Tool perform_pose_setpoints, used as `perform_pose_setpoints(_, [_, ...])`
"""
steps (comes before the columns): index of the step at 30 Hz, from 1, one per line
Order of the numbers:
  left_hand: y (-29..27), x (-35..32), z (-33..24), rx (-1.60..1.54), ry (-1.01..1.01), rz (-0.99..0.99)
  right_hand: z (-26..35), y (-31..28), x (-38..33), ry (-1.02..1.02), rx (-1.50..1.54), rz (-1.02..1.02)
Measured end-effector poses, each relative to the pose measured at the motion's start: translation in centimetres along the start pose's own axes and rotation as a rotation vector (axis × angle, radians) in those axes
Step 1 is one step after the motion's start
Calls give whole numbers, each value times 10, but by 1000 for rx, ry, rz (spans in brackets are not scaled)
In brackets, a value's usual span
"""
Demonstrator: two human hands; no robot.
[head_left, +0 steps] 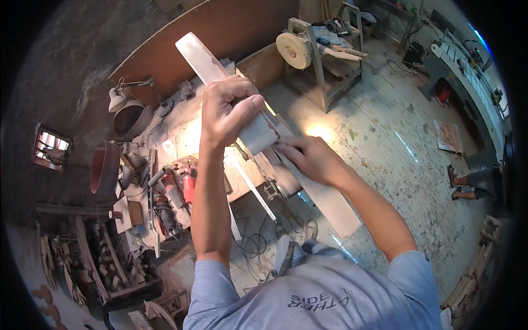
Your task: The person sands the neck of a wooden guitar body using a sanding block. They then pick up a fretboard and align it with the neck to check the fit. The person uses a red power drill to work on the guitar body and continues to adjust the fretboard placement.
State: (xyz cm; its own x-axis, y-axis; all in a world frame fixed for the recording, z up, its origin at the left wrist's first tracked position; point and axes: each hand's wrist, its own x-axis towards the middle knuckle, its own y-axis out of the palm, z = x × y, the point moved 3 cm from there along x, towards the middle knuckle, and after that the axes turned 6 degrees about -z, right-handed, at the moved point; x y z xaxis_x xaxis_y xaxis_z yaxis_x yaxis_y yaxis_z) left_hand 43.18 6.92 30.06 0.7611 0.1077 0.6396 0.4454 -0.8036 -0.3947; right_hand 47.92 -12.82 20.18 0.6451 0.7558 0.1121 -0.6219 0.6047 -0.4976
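Both hands [231, 110] clasp long plank [330, 198].

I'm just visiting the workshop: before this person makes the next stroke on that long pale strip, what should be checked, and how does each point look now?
1. Left hand grips the grey sanding pad: ok.
2. Pad lies against the long pale strip: ok, as far as the view shows.
3. Right hand steadies the strip just below the pad: ok.
4. Right fingers clear of the pad's path: not ok, they sit close beside it.
5. Strip's far end free of the workbench clutter: ok.
6. Red power tool switched off: cannot tell.
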Motion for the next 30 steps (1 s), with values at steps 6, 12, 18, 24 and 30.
perform_pose_setpoints(6, [1,-4,-4,2,9,-1,-1,5,-35,-47,45,-61])
perform_pose_setpoints(12, [2,-3,-3,-35,-55,8,7,3,-10,58,5,3])
perform_pose_setpoints(18, [3,0,-2,40,-46,11,1,5,-1,46,-19,-4])
perform_pose_setpoints(24, [3,-2,-2,-20,4,-43,-2,5,-36,3,36,-14])
perform_pose_setpoints(30, [1,0,6,-31,-38,-34,14,2,-23,17,29,-27])
